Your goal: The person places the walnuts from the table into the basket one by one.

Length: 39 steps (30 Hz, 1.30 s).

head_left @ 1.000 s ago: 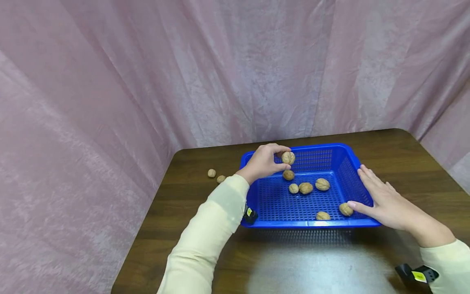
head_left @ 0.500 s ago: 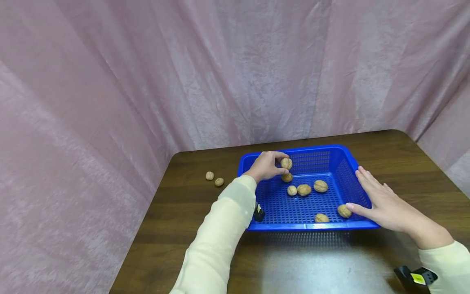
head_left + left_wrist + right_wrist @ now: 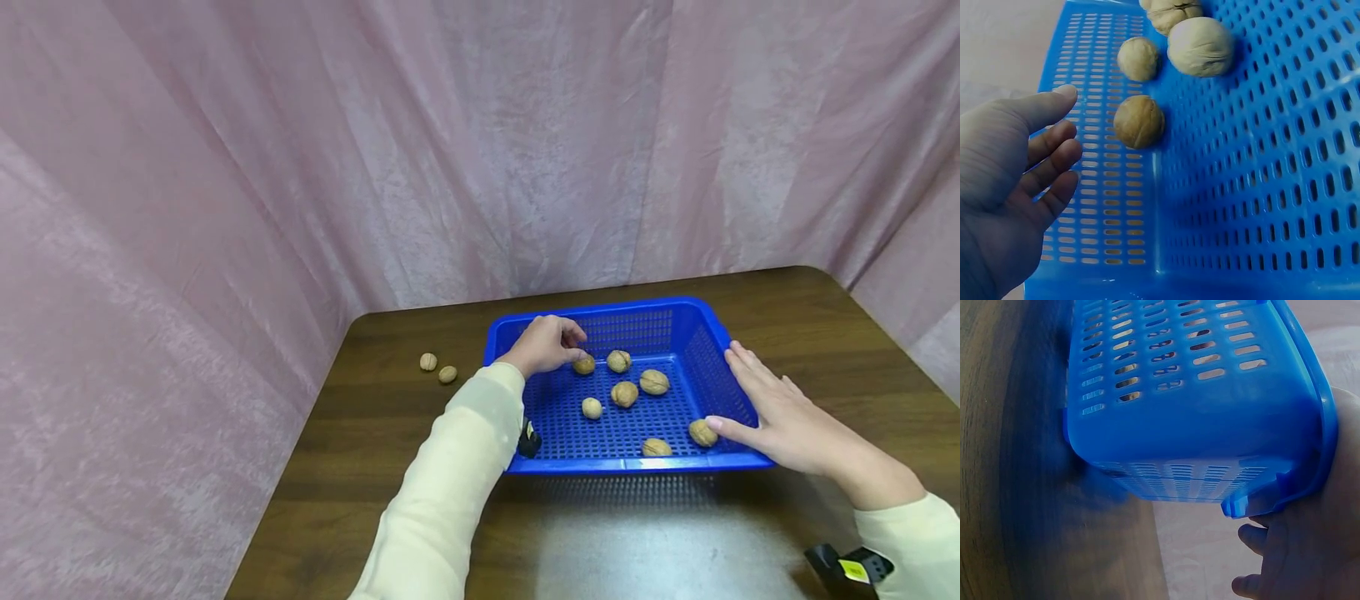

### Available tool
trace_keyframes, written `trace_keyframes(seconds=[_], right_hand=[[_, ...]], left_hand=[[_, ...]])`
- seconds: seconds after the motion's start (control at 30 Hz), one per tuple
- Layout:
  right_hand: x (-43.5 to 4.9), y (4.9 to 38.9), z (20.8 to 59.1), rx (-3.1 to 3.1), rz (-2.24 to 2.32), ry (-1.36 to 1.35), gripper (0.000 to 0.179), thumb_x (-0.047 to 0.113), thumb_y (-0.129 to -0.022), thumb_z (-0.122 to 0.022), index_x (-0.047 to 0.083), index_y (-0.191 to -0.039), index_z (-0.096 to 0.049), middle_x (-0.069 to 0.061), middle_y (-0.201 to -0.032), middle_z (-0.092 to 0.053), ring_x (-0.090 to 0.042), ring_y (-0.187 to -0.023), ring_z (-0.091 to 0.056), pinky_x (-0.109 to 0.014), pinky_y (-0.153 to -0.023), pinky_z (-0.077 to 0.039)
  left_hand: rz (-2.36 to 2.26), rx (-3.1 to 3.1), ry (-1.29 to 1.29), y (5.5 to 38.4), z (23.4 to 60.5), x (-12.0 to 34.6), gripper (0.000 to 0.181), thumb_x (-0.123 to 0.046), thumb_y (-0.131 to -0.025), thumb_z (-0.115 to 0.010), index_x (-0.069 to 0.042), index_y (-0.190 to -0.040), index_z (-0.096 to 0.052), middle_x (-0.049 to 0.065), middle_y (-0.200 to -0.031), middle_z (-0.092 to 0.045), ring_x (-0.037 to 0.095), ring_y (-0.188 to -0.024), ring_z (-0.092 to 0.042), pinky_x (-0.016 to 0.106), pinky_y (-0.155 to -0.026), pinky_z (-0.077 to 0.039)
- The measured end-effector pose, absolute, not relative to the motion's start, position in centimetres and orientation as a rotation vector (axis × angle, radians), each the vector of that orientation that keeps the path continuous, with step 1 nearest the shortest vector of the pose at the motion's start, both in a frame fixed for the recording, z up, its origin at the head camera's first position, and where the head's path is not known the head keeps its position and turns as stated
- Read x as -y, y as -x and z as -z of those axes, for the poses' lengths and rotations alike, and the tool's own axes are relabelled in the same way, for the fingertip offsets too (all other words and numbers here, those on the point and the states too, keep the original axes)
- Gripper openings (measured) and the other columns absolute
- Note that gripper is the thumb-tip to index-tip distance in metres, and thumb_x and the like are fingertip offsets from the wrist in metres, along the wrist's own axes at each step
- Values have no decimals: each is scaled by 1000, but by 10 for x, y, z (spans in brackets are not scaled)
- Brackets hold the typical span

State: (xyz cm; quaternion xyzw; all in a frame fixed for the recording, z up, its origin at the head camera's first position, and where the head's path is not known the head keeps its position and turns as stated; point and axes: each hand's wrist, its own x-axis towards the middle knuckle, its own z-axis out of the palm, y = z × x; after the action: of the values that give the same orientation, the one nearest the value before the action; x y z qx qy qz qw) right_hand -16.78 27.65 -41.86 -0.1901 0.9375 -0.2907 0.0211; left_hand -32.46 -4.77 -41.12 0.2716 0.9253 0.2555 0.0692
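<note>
My left hand (image 3: 543, 343) is over the back left part of a blue plastic basket (image 3: 630, 465), fingers loosely bent, holding nothing. The left wrist view shows a gap between those fingers and the nearest walnut (image 3: 1139, 122). Several walnuts lie apart on the basket floor: a darker walnut (image 3: 584, 365) by my left thumb, another walnut (image 3: 618, 361) at the back, and a small pale walnut (image 3: 592, 408) nearer the middle. My right hand (image 3: 787, 421) rests on the basket's right rim with straight fingers. Its thumb reaches inside, close to a walnut (image 3: 702, 432).
Two walnuts lie on the table left of the basket, a paler walnut (image 3: 428, 362) and a browner walnut (image 3: 447, 374). The brown wooden table (image 3: 360, 433) has a rounded back edge, with a pink curtain (image 3: 480, 167) behind it.
My left hand has lowered into the basket and let go of a walnut, which now lies at the back. Some walnuts on the floor have shifted. The right hand stays on the rim.
</note>
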Motion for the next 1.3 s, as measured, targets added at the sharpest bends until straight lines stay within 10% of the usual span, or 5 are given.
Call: trace_keyframes(seconds=[0.7,1.3], right_hand=[[-278,171,416,-2917,889,587,95,47,-93,-59,0,-153,-1,-20,-159,5,-32,-145,11,-69,-105,3],[-276,171,416,-2922,890,562,95,48,-93,-59,2,-154,-2,-19,-159,4,-32,-145,10,-68,-106,3]], left_hand=[[-1131,-2970,-680,306,316,145,27,-28,-88,-72,-13,-110,-70,-2,-98,-68,12,-88,-62,32,-81,-51],[-1149,-3050,-210,308,417,254,38,-27,-87,-73,-6,-118,-65,11,-108,-67,23,-93,-62,36,-77,-53]])
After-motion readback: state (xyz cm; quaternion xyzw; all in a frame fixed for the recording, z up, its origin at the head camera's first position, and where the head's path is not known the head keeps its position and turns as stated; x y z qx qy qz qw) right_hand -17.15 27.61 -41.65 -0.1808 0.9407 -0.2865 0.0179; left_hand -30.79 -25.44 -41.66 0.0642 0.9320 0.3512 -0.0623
